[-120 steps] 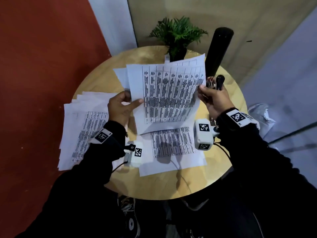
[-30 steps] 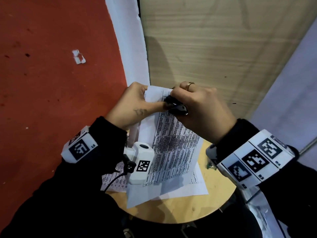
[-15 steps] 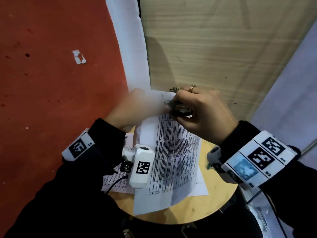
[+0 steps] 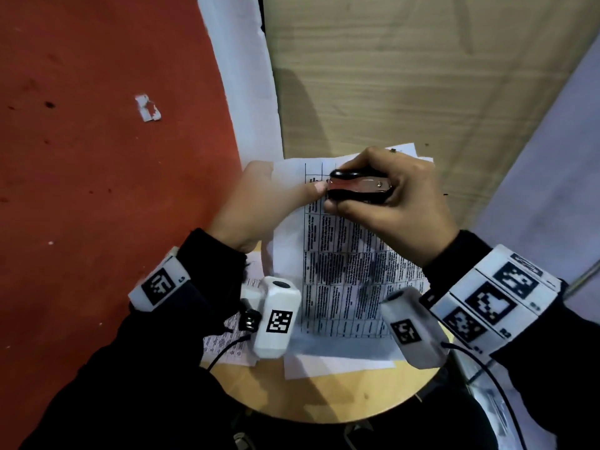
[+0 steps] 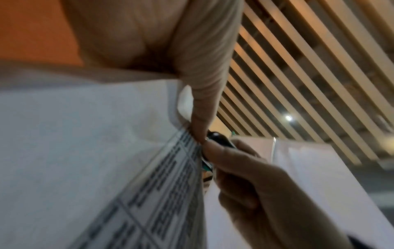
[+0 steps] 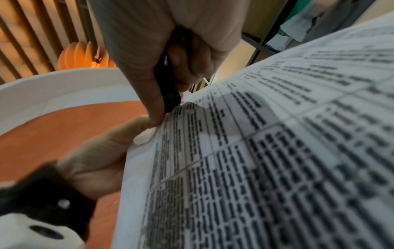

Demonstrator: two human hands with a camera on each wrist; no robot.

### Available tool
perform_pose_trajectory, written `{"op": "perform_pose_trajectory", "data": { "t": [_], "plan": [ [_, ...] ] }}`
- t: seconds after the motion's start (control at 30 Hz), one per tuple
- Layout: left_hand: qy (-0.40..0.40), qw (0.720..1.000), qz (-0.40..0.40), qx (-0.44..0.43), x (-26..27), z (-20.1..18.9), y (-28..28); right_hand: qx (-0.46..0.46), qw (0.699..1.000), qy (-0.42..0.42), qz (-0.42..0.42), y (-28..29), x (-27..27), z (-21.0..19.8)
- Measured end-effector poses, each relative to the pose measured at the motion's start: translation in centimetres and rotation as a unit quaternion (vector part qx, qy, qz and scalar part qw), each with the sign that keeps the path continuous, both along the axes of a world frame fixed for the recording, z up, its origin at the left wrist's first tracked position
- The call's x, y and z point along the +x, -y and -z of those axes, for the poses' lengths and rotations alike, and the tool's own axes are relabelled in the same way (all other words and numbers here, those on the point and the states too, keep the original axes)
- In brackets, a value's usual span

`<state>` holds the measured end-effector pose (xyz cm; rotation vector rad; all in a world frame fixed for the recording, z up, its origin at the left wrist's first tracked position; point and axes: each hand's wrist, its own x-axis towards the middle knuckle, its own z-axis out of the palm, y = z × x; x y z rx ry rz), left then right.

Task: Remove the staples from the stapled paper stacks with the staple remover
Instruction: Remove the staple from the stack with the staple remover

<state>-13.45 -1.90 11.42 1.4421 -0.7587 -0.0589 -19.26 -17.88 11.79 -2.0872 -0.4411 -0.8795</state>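
Observation:
A stapled paper stack (image 4: pixel 344 264) printed with tables is held up above the round table. My left hand (image 4: pixel 259 203) pinches its top left corner, thumb on the front (image 5: pixel 204 107) and fingers behind. My right hand (image 4: pixel 389 203) grips the black and chrome staple remover (image 4: pixel 357 190), squeezed between fingers and thumb, its jaws pressed at that same corner beside my left thumb tip. In the right wrist view the staple remover (image 6: pixel 168 87) touches the printed page (image 6: pixel 277 160) at its top edge. The staple itself is hidden.
More loose printed sheets (image 4: pixel 227 345) lie on the round wooden table (image 4: pixel 341 397) under the raised stack. A red wall (image 4: pixel 97 157) is on the left, a wood panel (image 4: pixel 389 76) ahead. Wrist cameras (image 4: pixel 276 319) hang below both hands.
Over four seconds the stack was lifted close to my face and the remover brought to its corner. In the last second the page swung squarer and the remover turned side-on.

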Motion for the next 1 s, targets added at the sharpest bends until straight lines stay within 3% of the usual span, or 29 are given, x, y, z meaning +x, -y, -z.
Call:
{"op": "perform_pose_trajectory", "data": {
  "t": [0.17, 0.37, 0.5, 0.63, 0.77, 0.9, 1.0],
  "plan": [
    [0.103, 0.976, -0.191, 0.012, 1.7, 1.2, 0.4, -0.083, 0.985, 0.062, 0.135, 1.3, 0.8, 0.6],
    [0.120, 0.971, -0.195, 0.063, 3.7, 1.7, -0.5, -0.112, 0.979, -0.035, 0.169, 3.5, 3.0, 3.4],
    [0.123, 0.970, -0.192, 0.090, 4.8, 1.7, -0.8, -0.187, 0.963, -0.105, 0.162, 3.9, 4.9, 4.2],
    [0.121, 0.969, -0.188, 0.103, 5.0, 1.8, -1.1, -0.184, 0.960, -0.092, 0.191, 4.0, 5.4, 3.6],
    [0.107, 0.975, -0.161, 0.111, 4.5, 1.4, -1.5, -0.157, 0.980, -0.089, 0.081, 3.6, 5.4, 2.0],
    [0.101, 0.976, -0.131, 0.142, 4.5, 1.1, -2.1, -0.225, 0.960, -0.166, 0.008, 3.1, 6.4, 0.5],
    [0.104, 0.971, -0.143, 0.162, 4.6, 0.9, -2.7, -0.217, 0.959, -0.185, -0.015, 2.7, 6.6, 0.1]
  ]
}}
